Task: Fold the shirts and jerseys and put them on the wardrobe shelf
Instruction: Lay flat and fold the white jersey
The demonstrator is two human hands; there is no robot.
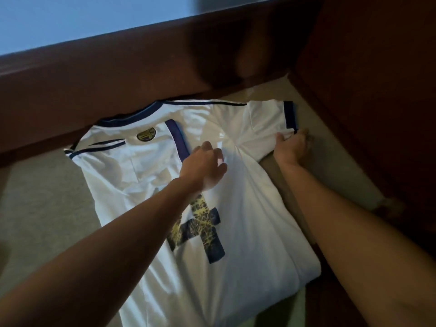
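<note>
A white jersey [247, 232] with navy trim, a round crest and a navy-and-yellow number lies spread flat on a pale surface [42, 204], collar toward the dark wooden board at the top. Its left sleeve is folded in across the chest. My left hand [205, 168] rests flat with spread fingers on the chest of the jersey. My right hand [291, 146] pinches the edge of the right sleeve near its navy cuff, at the jersey's far right.
A dark brown wooden headboard or frame [141, 74] runs across the top and another brown panel [377, 90] rises at the right, close to the sleeve. A blue wall shows at top left. A green cloth edge [290, 310] peeks out below the jersey.
</note>
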